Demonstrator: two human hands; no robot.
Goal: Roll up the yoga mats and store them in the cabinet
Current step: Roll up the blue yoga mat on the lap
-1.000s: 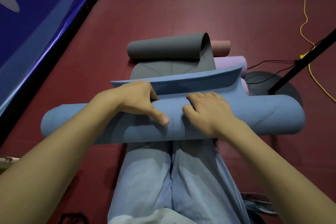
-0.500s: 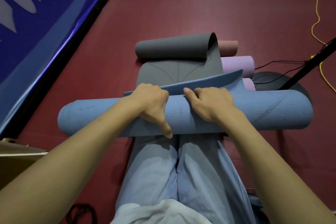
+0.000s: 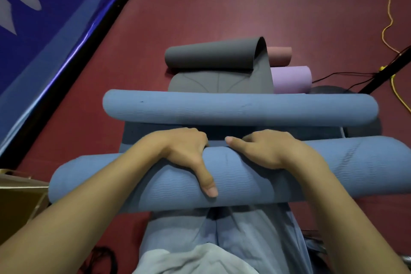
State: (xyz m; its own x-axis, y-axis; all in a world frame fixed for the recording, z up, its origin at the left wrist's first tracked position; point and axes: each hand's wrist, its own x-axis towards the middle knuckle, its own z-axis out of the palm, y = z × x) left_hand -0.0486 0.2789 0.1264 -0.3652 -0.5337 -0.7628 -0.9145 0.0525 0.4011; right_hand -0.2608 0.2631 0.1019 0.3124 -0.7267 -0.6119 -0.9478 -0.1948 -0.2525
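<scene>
The thick blue foam yoga mat roll (image 3: pixel 233 180) is lying across the person's thighs, just above the light blue trousers (image 3: pixel 222 229), its long axis running left to right, the right end sitting slightly higher in the head view; both hands are bearing on its far upper side, probably so the coil stays tight while the last of the mat is being wound in. The left hand (image 3: pixel 184 151) is curling its fingers over the far edge and laying its thumb down the near face; the right hand (image 3: pixel 264 149) is gripping likewise, thumb pointing left towards the other hand. A short flat stretch of the mat is running beyond the fingers to its free end (image 3: pixel 240 107), which is curling up into a long rounded fold parallel to the roll. Farther off, a grey partly unrolled mat (image 3: pixel 213 58), a lilac rolled mat (image 3: pixel 291 79) and a pink rolled mat (image 3: pixel 280 55) are resting on the dark red floor (image 3: pixel 222 2); no cabinet is showing, so storing seems some way off.
</scene>
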